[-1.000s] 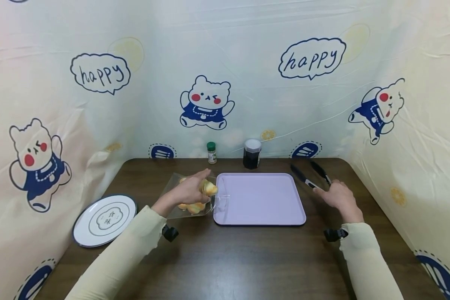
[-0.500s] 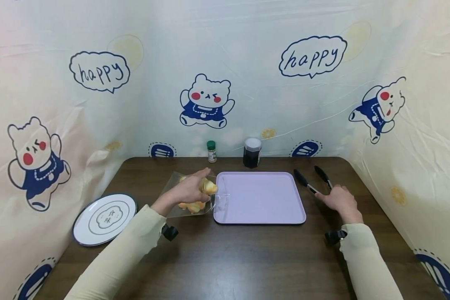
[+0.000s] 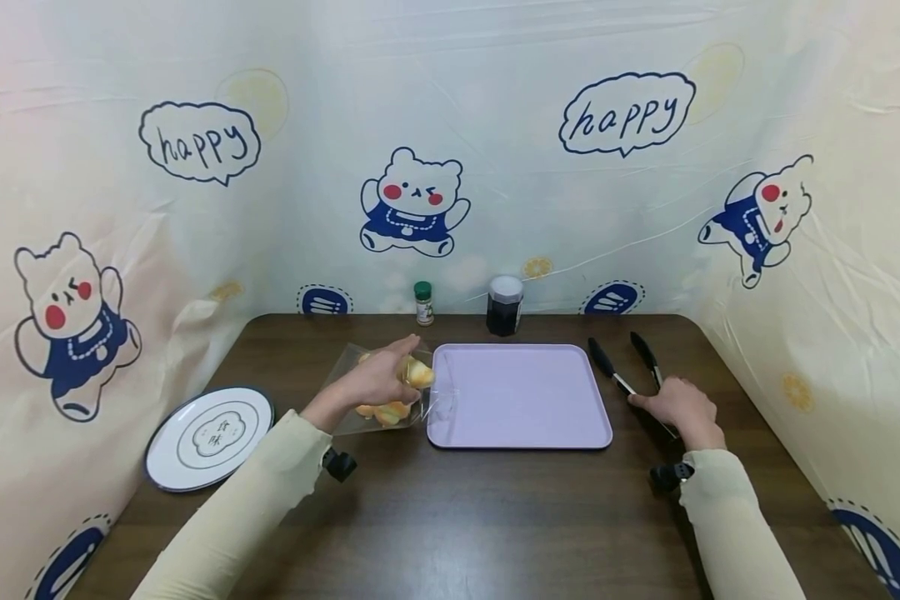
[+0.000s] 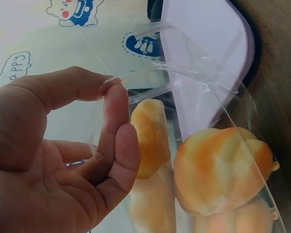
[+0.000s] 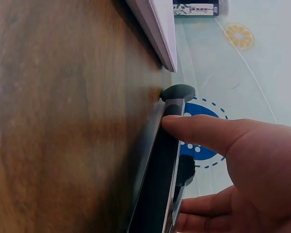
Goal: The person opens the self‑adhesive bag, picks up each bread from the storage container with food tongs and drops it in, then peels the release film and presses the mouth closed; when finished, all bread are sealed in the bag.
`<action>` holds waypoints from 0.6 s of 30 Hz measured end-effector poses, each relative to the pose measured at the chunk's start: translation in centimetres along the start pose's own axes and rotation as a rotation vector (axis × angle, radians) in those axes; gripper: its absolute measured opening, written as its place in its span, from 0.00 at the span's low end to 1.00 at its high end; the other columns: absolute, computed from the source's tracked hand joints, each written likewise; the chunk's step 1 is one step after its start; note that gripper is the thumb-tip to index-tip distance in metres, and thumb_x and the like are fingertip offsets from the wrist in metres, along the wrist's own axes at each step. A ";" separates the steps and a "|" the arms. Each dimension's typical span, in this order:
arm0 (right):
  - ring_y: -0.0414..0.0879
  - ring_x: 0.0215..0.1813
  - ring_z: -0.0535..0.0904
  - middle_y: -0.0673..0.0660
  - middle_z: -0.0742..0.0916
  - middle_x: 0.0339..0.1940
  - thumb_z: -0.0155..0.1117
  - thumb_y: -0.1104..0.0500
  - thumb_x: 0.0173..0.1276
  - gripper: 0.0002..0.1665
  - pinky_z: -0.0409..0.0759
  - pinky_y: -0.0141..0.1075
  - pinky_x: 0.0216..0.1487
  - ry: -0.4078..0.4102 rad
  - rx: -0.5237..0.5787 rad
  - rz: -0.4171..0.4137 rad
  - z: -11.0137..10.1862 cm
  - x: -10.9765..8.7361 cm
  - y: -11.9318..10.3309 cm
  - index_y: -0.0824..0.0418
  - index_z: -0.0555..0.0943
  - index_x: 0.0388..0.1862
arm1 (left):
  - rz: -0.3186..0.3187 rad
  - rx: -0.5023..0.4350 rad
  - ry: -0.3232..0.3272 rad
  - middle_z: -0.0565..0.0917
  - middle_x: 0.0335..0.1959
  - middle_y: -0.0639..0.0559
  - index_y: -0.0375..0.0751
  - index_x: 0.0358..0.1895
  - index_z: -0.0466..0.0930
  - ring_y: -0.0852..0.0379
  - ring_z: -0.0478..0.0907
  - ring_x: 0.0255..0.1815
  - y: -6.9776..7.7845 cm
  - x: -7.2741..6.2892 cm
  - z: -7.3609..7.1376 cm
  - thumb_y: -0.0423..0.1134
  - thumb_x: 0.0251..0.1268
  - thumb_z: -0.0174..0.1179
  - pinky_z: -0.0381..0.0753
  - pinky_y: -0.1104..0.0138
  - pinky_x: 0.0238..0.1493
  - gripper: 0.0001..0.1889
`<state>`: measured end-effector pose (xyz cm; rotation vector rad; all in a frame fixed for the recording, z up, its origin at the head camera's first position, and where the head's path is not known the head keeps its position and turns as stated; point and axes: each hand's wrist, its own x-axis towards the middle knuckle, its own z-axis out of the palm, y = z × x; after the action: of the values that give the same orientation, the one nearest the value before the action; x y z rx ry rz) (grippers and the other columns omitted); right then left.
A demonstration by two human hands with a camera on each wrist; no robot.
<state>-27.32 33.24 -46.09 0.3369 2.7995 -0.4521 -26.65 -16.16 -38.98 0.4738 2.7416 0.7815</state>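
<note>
With thumb and finger, my left hand (image 4: 68, 141) pinches the upper edge of a clear plastic bag (image 4: 203, 82) that holds several golden-brown bread rolls (image 4: 223, 170). In the head view the left hand (image 3: 371, 379) covers part of the rolls. A pair of black-and-silver tongs (image 3: 603, 360) is at the table's right, black tips pointing away from me. My right hand (image 3: 678, 407) grips them from above; in the right wrist view its thumb presses one arm of the tongs (image 5: 160, 174) and the other fingers lie on the far side.
A lilac tray (image 3: 521, 396) sits in the middle, the bag's loose end overlapping its left edge. A white plate (image 3: 210, 437) is at the left. Behind the tray stand a green-capped shaker (image 3: 423, 304) and a dark jar with a pale lid (image 3: 504, 307). Patterned cloth surrounds the table.
The tongs have shifted slightly right and towards me, and their near part now shows below the right thumb. My right hand has moved slightly; the left hand and bag stay in place.
</note>
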 end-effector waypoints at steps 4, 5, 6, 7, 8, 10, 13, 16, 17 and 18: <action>0.55 0.31 0.74 0.63 0.77 0.30 0.61 0.28 0.61 0.41 0.73 0.41 0.28 0.010 0.002 0.011 -0.1 0.2 0.0 0.68 0.77 0.35 | 0.001 0.005 0.010 0.50 0.82 0.42 0.39 0.80 0.50 0.38 0.56 0.79 0.0 -0.2 -0.4 0.40 0.55 0.71 0.60 0.43 0.76 0.51; 0.56 0.32 0.75 0.65 0.77 0.32 0.61 0.27 0.61 0.43 0.73 0.42 0.28 0.023 0.001 0.005 0.0 0.3 0.1 0.70 0.77 0.39 | 0.003 0.003 0.015 0.50 0.82 0.41 0.38 0.80 0.50 0.38 0.56 0.79 0.0 -0.2 -0.5 0.40 0.55 0.71 0.60 0.43 0.76 0.51; 0.57 0.34 0.75 0.67 0.78 0.35 0.60 0.27 0.61 0.46 0.74 0.44 0.29 0.041 -0.001 -0.002 -0.1 0.4 0.1 0.71 0.77 0.45 | 0.002 0.001 0.021 0.51 0.82 0.41 0.38 0.80 0.50 0.38 0.57 0.79 0.0 -0.3 -0.6 0.40 0.55 0.71 0.60 0.43 0.76 0.50; 0.60 0.37 0.76 0.70 0.79 0.40 0.60 0.27 0.62 0.48 0.75 0.46 0.31 0.061 -0.002 -0.010 -0.1 0.4 0.0 0.72 0.76 0.51 | 0.000 -0.003 0.027 0.51 0.82 0.41 0.38 0.80 0.50 0.38 0.57 0.79 0.0 -0.3 -0.7 0.39 0.55 0.71 0.59 0.43 0.76 0.50; 0.63 0.41 0.76 0.73 0.79 0.45 0.60 0.28 0.62 0.50 0.76 0.49 0.33 0.082 -0.002 -0.020 -0.1 0.4 0.0 0.73 0.74 0.57 | 0.000 -0.008 0.033 0.51 0.82 0.41 0.37 0.80 0.51 0.38 0.57 0.79 0.1 -0.4 -0.9 0.39 0.55 0.71 0.59 0.43 0.77 0.50; 0.67 0.49 0.75 0.77 0.76 0.56 0.60 0.30 0.64 0.53 0.77 0.55 0.38 0.127 0.004 -0.041 -0.1 0.4 -0.2 0.73 0.67 0.67 | -0.010 -0.024 0.040 0.51 0.82 0.41 0.38 0.80 0.50 0.38 0.57 0.79 0.1 -0.6 -1.2 0.38 0.56 0.70 0.58 0.44 0.77 0.50; 0.71 0.58 0.71 0.78 0.71 0.66 0.60 0.36 0.67 0.49 0.77 0.62 0.45 0.191 0.020 -0.078 -0.2 0.4 -0.8 0.71 0.65 0.72 | -0.034 -0.041 0.044 0.51 0.82 0.41 0.39 0.80 0.49 0.37 0.57 0.79 0.2 -0.8 -1.7 0.39 0.58 0.69 0.58 0.43 0.77 0.49; 0.72 0.61 0.71 0.77 0.71 0.68 0.59 0.41 0.69 0.41 0.76 0.64 0.48 0.251 0.048 -0.137 -0.2 0.1 -1.6 0.68 0.69 0.69 | -0.054 -0.058 0.041 0.51 0.82 0.40 0.41 0.81 0.48 0.36 0.58 0.78 0.3 -1.2 -2.2 0.39 0.60 0.68 0.59 0.40 0.76 0.49; 0.72 0.62 0.71 0.76 0.72 0.68 0.59 0.42 0.69 0.39 0.76 0.64 0.49 0.269 0.058 -0.160 -0.2 0.0 -1.9 0.67 0.70 0.69 | -0.054 -0.058 0.043 0.51 0.82 0.40 0.41 0.81 0.48 0.36 0.58 0.78 0.3 -1.3 -2.4 0.40 0.60 0.68 0.59 0.40 0.75 0.49; 0.72 0.62 0.72 0.75 0.74 0.67 0.59 0.42 0.70 0.37 0.76 0.64 0.50 0.286 0.067 -0.186 -0.2 -0.2 -2.2 0.66 0.72 0.68 | -0.057 -0.064 0.046 0.52 0.82 0.40 0.42 0.81 0.47 0.36 0.58 0.78 0.3 -1.3 -2.5 0.40 0.60 0.68 0.59 0.40 0.75 0.49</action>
<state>-27.83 31.22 -45.22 0.1656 3.1162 -0.5814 -26.17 -17.61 -36.54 0.3677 2.7497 0.8731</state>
